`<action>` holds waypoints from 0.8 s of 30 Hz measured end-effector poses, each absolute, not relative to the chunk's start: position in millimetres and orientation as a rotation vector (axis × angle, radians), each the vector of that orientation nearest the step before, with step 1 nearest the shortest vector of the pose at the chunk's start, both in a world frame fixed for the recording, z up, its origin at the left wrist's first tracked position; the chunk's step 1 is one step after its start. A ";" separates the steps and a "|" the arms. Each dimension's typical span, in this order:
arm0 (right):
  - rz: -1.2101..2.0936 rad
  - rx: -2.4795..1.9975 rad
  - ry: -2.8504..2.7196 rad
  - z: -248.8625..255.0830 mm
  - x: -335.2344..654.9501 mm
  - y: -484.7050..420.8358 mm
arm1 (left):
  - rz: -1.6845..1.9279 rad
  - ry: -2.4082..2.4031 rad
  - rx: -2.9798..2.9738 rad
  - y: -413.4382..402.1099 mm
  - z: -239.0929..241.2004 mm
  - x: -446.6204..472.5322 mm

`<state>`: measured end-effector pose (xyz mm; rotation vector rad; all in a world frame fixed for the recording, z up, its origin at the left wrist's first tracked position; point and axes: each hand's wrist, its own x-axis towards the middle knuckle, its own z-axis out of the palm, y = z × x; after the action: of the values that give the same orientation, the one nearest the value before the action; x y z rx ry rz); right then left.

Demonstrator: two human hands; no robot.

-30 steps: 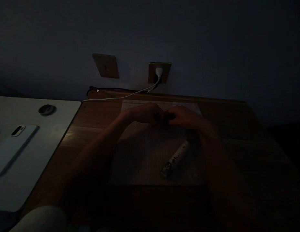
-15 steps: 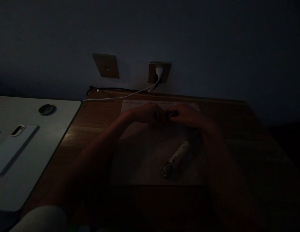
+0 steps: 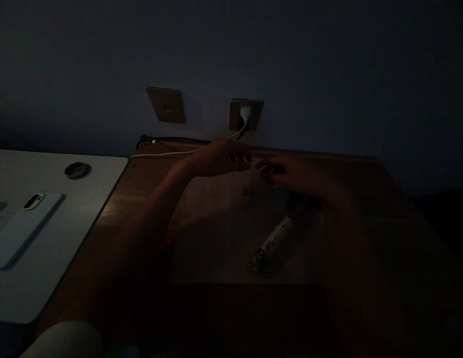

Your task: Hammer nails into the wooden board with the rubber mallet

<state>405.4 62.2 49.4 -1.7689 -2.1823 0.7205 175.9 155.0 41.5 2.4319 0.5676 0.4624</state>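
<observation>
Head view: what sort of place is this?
Likely a dim room in a home or office: wooden table against the wall, plug in a socket, phone on a white surface.

It is very dark here. The left hand (image 3: 216, 158) and the right hand (image 3: 296, 173) look soft, and their fingers are hard to see well. The light seems to come from the left. It falls most on the white board (image 3: 85, 204), well to the left of the left hand. Nearer that hand, the wood (image 3: 121, 201) has a little shine. Just below the hands, a small thing (image 3: 249, 191) is too dim to make out. A shadow covers part of the paper (image 3: 205, 263) there. Past the right hand, it is almost black.
</observation>
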 end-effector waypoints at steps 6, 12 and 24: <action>0.198 -1.766 -1.882 97.0 395.6 32.2 | 0.523 0.676 2.586 128.7 51.7 143.4; -0.055 -1.796 -1.689 104.7 422.5 -14.5 | 0.524 1.077 2.621 63.5 15.3 65.1; 0.540 -2.316 -1.066 -14.4 461.9 -132.0 | 0.507 1.375 2.209 -26.2 -24.7 26.7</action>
<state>461.9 -132.0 -14.4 -2.3160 -1.0660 0.5397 26.7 -26.2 -24.7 2.2090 1.3755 0.5073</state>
